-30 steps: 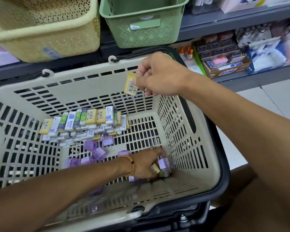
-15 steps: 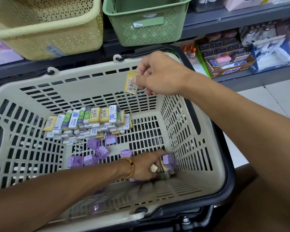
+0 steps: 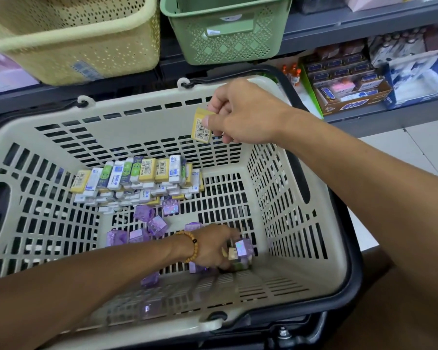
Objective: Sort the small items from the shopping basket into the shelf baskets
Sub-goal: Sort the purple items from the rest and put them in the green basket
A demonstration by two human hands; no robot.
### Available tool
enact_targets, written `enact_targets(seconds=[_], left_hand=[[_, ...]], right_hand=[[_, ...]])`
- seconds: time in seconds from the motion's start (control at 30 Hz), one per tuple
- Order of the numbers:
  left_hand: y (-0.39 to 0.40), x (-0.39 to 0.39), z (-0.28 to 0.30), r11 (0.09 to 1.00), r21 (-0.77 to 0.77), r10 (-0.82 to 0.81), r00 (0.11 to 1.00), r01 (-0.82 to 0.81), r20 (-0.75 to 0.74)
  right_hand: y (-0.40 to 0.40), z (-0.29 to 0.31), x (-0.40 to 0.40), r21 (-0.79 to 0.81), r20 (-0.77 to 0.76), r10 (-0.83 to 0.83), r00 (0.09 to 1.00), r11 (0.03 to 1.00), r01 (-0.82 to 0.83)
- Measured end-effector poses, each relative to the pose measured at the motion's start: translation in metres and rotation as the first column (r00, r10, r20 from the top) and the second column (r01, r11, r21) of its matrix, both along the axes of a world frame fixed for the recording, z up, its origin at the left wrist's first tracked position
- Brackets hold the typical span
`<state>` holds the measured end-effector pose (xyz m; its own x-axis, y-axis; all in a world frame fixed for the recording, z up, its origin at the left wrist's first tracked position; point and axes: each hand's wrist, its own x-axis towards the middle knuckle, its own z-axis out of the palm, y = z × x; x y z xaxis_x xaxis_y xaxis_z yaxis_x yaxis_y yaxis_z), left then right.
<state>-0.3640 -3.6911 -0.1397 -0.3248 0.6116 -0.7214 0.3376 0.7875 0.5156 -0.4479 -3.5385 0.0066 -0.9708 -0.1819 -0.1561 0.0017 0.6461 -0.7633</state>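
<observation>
A beige shopping basket (image 3: 283, 188) with a black frame fills the view. At its far left lies a pile of small boxed erasers (image 3: 139, 180), yellow, white and green; several purple cubes (image 3: 152, 223) lie scattered on its floor. My right hand (image 3: 243, 114) hovers over the far rim and pinches a yellow eraser (image 3: 201, 126). Deep in the near right corner, my left hand (image 3: 213, 246), with a bead bracelet on its wrist, has fingers curled round a few small items, a purple cube (image 3: 243, 248) among them. Above, on the shelf, stand a yellow basket (image 3: 81, 34) and a green basket (image 3: 228, 29).
The grey shelf (image 3: 364, 18) carries both shelf baskets. To the right, a lower shelf holds cardboard display boxes (image 3: 352, 89) of small goods and small orange-capped bottles (image 3: 292, 72). Pale floor tiles (image 3: 420, 147) show at the right.
My right hand has kept the yellow eraser almost still above the rim. My left hand has gathered items in the near right corner; a purple cube now shows at its fingertips.
</observation>
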Motion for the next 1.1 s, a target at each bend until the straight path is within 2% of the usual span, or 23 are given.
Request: enact_targets(seconds=[0.23,0.37,0.53,0.63,0.7,0.77,0.97,1.0,1.1], left_hand=[[-0.005,0.002,0.002,0.999,-0.035,-0.012,0.999,0.013,0.038],[-0.005,0.006,0.006,1.0,-0.006,0.013,0.997,-0.013,0.072],[-0.002,0.005,0.017,0.997,0.016,0.068,0.976,-0.073,0.207],[-0.016,-0.005,0.031,0.972,0.008,0.218,0.912,-0.235,0.347],[-0.033,-0.015,0.042,0.932,0.028,0.318,0.854,-0.361,0.411],[-0.053,-0.023,0.056,0.882,0.052,0.41,0.819,-0.468,0.401],[-0.112,-0.028,0.096,0.707,0.097,0.67,0.708,-0.701,0.224],[-0.121,-0.028,0.1,0.673,0.112,0.7,0.679,-0.731,0.221],[-0.138,-0.026,0.108,0.499,0.146,0.812,0.52,-0.854,0.265]], right_hand=[[-0.004,-0.001,0.001,-0.006,0.013,0.008,1.0,1.0,-0.008],[-0.009,-0.002,0.0,-0.013,0.016,0.006,1.0,1.0,-0.005],[-0.013,-0.008,-0.002,0.007,0.031,0.026,0.999,1.0,-0.026],[-0.013,-0.012,-0.002,0.014,0.05,0.025,0.998,1.0,-0.026],[-0.015,-0.015,-0.004,0.019,0.07,0.032,0.997,0.999,-0.034],[-0.021,-0.02,-0.007,0.021,0.103,0.043,0.994,0.999,-0.045],[-0.044,-0.046,-0.021,-0.03,0.271,0.011,0.962,1.0,-0.003],[-0.048,-0.051,-0.023,-0.019,0.3,0.009,0.954,1.0,-0.004],[-0.064,-0.066,-0.03,0.03,0.373,-0.01,0.928,1.0,-0.001]])
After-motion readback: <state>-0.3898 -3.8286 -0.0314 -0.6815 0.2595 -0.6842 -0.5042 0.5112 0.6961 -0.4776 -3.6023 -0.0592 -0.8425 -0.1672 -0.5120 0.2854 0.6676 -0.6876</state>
